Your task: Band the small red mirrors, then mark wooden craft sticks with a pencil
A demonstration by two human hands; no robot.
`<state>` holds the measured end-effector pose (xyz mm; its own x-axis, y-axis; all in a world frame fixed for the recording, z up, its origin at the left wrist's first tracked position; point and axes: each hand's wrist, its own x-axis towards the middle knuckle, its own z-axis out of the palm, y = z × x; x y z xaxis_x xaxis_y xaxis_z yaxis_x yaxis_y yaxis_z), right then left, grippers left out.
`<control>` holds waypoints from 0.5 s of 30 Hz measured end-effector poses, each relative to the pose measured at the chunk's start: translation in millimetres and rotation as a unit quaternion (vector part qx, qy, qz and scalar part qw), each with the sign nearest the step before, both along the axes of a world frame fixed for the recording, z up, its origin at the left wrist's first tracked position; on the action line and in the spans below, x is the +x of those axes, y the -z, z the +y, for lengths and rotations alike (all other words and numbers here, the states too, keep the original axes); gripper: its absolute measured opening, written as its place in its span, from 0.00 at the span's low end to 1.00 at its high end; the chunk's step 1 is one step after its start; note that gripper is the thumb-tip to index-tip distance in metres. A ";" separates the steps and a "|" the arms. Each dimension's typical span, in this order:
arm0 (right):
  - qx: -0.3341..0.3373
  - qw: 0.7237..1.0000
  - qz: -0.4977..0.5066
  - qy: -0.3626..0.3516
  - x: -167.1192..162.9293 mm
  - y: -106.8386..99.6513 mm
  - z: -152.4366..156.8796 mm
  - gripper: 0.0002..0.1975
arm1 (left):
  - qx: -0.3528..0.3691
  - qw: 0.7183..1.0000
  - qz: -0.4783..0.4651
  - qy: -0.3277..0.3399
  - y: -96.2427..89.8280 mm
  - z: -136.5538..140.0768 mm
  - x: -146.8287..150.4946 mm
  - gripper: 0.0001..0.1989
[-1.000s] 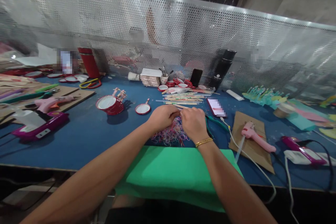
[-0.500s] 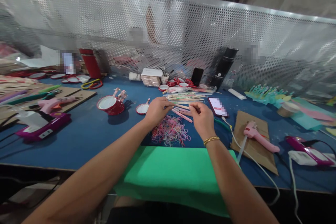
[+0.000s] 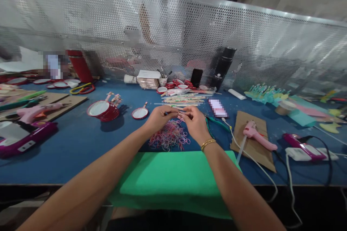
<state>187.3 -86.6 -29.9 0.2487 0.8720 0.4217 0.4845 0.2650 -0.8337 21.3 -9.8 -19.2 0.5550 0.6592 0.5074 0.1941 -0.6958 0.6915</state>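
Above a loose pile of colourful rubber bands (image 3: 170,136), my left hand (image 3: 160,118) and my right hand (image 3: 194,120) are nearly fingertip to fingertip. Both are closed in a pinch on a thin stick (image 3: 179,111), mostly covered by the fingers. Whether a rubber band is on it is too small to tell. Something pink lies just behind my right fingers, largely hidden. Beyond the hands lies a spread of thin pale sticks (image 3: 187,100). A small red-rimmed hand mirror (image 3: 140,113) rests left of my left hand.
A stack of red-rimmed mirrors (image 3: 104,112) stands at left. To the right are a phone (image 3: 217,108), green-handled pliers (image 3: 221,124) and a pink glue gun (image 3: 257,135) on cardboard (image 3: 260,157). Green cloth (image 3: 173,173) covers the front edge. A black flask (image 3: 224,68) leans against the perforated metal screen.
My hands have drawn closer together, and the stick between them shows less. The pink pieces near my right hand are now mostly covered. The whole view has shifted slightly.
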 end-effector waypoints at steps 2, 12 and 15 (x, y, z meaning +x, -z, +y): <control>-0.003 1.000 0.020 -0.010 0.4 -1.3 -0.4 0.10 | -0.044 0.999 -0.018 0.004 -2.0 -0.2 -0.3 0.08; 0.007 0.999 0.037 -0.016 2.0 -7.1 -3.8 0.13 | -0.201 0.976 -0.087 -0.001 -12.6 -7.6 -2.3 0.17; 0.018 0.997 -0.057 0.056 27.2 -21.7 -21.7 0.14 | -0.262 0.958 -0.116 -0.030 -11.3 -3.1 -4.8 0.20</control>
